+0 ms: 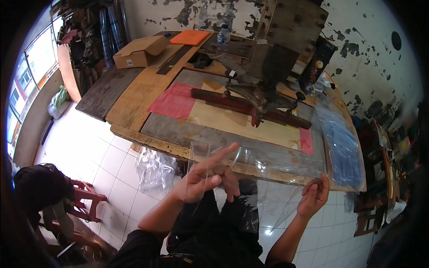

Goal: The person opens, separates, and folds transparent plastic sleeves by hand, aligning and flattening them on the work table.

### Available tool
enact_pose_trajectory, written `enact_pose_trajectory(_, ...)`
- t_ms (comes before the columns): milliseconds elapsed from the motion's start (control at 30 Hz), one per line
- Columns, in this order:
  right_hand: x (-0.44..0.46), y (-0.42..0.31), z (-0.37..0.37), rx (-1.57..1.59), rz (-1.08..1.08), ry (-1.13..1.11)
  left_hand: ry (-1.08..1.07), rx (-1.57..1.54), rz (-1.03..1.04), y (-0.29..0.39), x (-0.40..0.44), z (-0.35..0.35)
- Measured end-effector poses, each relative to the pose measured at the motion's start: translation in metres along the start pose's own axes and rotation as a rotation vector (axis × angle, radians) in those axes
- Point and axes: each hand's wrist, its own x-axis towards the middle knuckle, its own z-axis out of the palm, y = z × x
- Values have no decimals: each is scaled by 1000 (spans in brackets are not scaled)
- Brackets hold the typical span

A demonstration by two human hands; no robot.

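Observation:
A clear plastic sheet (277, 190) stretches between my two hands above my lap, along the table's front edge. My left hand (208, 176) is at its left part, index finger pointing out and the other fingers bent with the thumb near them. Film covers part of this hand, so the exact grip is hard to see. At the sheet's right end, my right hand (314, 196) pinches the edge between thumb and fingers. Beyond the hands stands a press (263, 89) with a dark red bar (250, 107) over a cream sheet (219, 118) and pink material (172, 100).
A stack of clear plastic (342, 147) lies on the table's right side. At the back are a cardboard box (140, 51), an orange packet (190, 37) and a water bottle (223, 35). Plastic bundles (154, 169) and a red stool (87, 201) are at floor level, left.

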Motion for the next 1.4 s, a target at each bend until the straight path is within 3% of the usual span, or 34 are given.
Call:
enact_pose_trajectory(133, 2, 1, 1, 42, -3, -25, 32, 34, 10, 6, -1, -2)
enact_pose_trajectory(200, 3, 0, 0, 52, 9, -20, 202, -18, -184, 19, -9, -15)
enact_pose_trajectory(333, 6, 0, -3, 48, 31, 11, 223, -161, -95, 20, -21, -54)
enact_pose_trajectory(400, 7, 3, -2, 43, 48, 10, 451, 794, 36, 15, -23, -54)
enact_pose_trajectory(433, 8, 4, 0, 42, 41, -13, 451, 792, 29, 9, -19, -52)
enact_pose_trajectory(500, 14, 4, 7, 41, 31, -36, 680, 1002, 183, -6, 0, -44)
enact_pose_trajectory(533, 18, 1, 11, 39, 61, -52, 725, 772, 148, -8, 3, -44)
enact_pose_trajectory(633, 25, -6, 20, 23, 144, -86, 716, 507, 124, -12, 6, -45)
enact_pose_trajectory(767, 36, -15, 21, -116, 256, -240, 734, 548, 201, -12, 16, -40)
enact_pose_trajectory(900, 46, -15, 31, -182, 261, -231, 778, 525, 154, -8, 19, -36)
enact_pose_trajectory(1000, 51, -18, 49, -134, 75, -246, 801, 469, 134, -4, 19, -34)
enact_pose_trajectory(1100, 49, -9, 40, -147, 234, -215, 791, 435, 123, 5, 19, -32)
enact_pose_trajectory(1167, 50, -5, 37, -197, 340, -119, 735, 592, 47, 12, 18, -31)
enact_pose_trajectory(1300, 66, -16, 47, -176, 310, -78, 739, 634, 28, 13, 23, -26)
enact_pose_trajectory(1400, 75, -7, 41, -158, 275, -74, 762, 497, 71, 11, 27, -25)
